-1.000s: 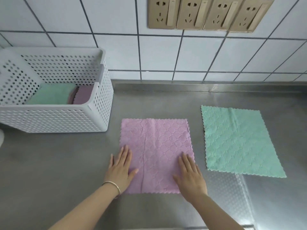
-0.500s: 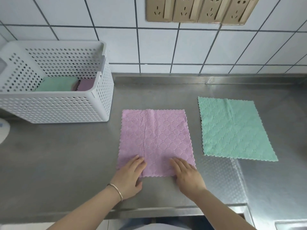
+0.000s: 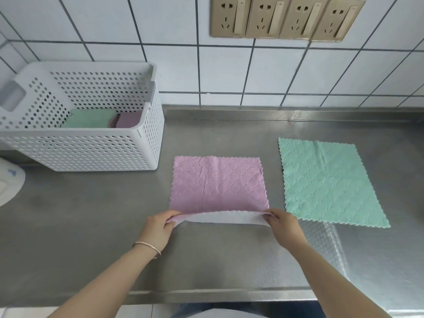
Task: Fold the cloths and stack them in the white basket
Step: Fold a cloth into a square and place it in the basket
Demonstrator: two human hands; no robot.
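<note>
A pink quilted cloth point(image 3: 218, 184) lies spread on the steel counter in front of me. My left hand point(image 3: 159, 228) pinches its near left corner and my right hand point(image 3: 283, 226) pinches its near right corner. The near edge is lifted off the counter and its pale underside shows between my hands. A green cloth point(image 3: 325, 182) lies flat to the right, untouched. The white perforated basket point(image 3: 91, 150) stands at the back left and holds a folded green cloth point(image 3: 90, 119) and a folded pink cloth point(image 3: 129, 119) side by side.
The steel counter point(image 3: 68, 237) ends at a front edge close to my body. A tiled wall with a row of gold sockets point(image 3: 286, 17) rises behind. Part of a white round object point(image 3: 9, 187) shows at the far left edge.
My hands slid from lying flat on the pink cloth to its near corners, took hold of them and raised the near edge off the counter.
</note>
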